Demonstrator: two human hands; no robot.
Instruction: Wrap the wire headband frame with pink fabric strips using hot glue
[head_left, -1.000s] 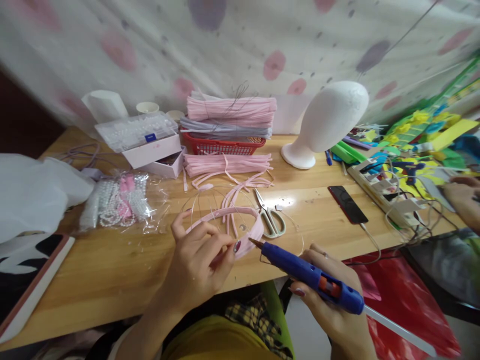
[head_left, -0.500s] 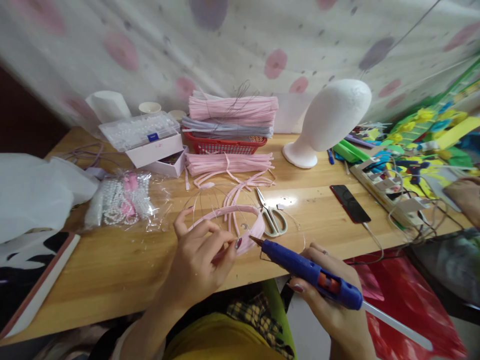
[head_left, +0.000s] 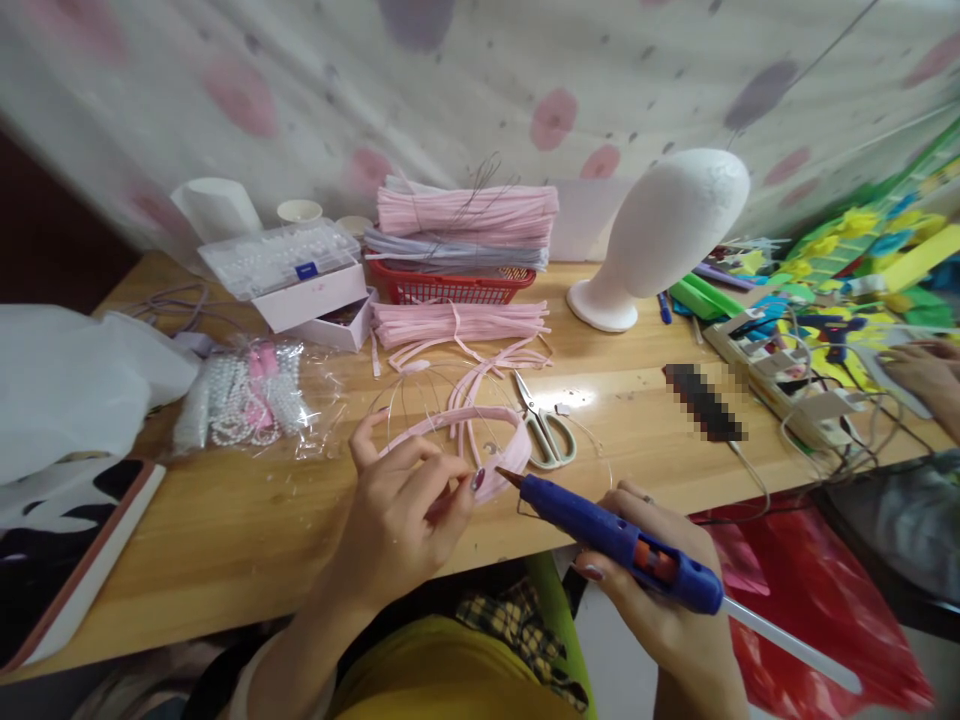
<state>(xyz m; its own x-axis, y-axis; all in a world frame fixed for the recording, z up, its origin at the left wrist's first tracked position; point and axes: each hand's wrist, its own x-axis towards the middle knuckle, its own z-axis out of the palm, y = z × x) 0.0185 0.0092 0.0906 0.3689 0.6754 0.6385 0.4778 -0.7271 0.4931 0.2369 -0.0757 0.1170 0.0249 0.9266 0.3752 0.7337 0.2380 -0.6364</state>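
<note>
My left hand [head_left: 409, 515] pinches a pale pink ribbon-covered headband [head_left: 504, 470], its curve reaching away over the table. Fine wires stand around the band's far side. In my right hand [head_left: 645, 560] is a blue hot glue gun [head_left: 615, 540], with a clear glue stick [head_left: 791, 645] poking out of its back. The gun's nozzle tip is at the band's inner right part, close to my left fingertips; whether it touches cannot be made out. Just beyond the band lie scissors [head_left: 546, 430] with pale handles, blades pointing away.
Behind are pink strips [head_left: 461, 323], a red basket [head_left: 457, 288] and a white foam head [head_left: 660, 240]. Bagged beads [head_left: 255, 400] lie left. To the right are a phone [head_left: 703, 402], a power strip [head_left: 780, 385] with cables, and another person's hand [head_left: 926, 380].
The glue gun's tip has shifted very slightly left along the headband. Both hands keep their grips. The other person's hand at the right has moved a little left.
</note>
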